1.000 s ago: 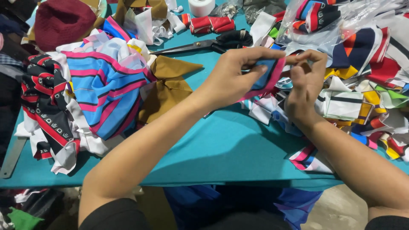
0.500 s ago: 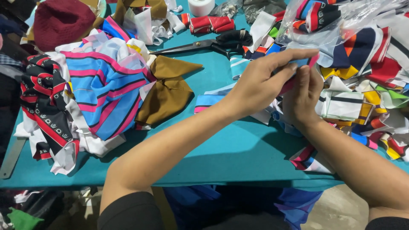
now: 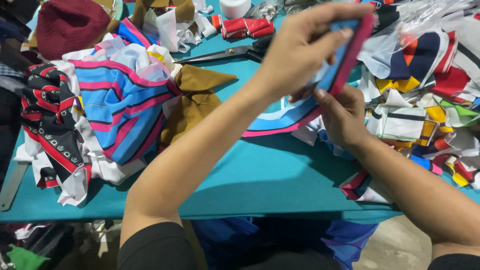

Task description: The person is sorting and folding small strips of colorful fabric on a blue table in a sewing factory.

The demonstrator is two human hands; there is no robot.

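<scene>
A long blue fabric strip with a pink edge (image 3: 295,117) stretches from the teal table (image 3: 265,175) up to my hands. My left hand (image 3: 305,47) is raised above the table and pinches the strip's upper end, thumb and fingers around it. Just below, my right hand (image 3: 342,117) grips the same strip lower down, its thumb pressed on the pink edge. Both forearms cross the table's near edge. The strip's tail lies curved on the table beside the brown cloth (image 3: 192,102).
A heap of striped blue-and-pink fabric (image 3: 117,105) and a black-red patterned piece (image 3: 47,125) lie at left. Black-handled scissors (image 3: 225,54) rest behind the brown cloth. Mixed colourful offcuts (image 3: 430,110) pile up at right. Red rolled pieces (image 3: 242,26) and a white roll (image 3: 235,6) sit at the back.
My left hand has lifted the strip's end upward and rightward, drawing the strip out into a long band. My right hand stayed just below, sliding along it.
</scene>
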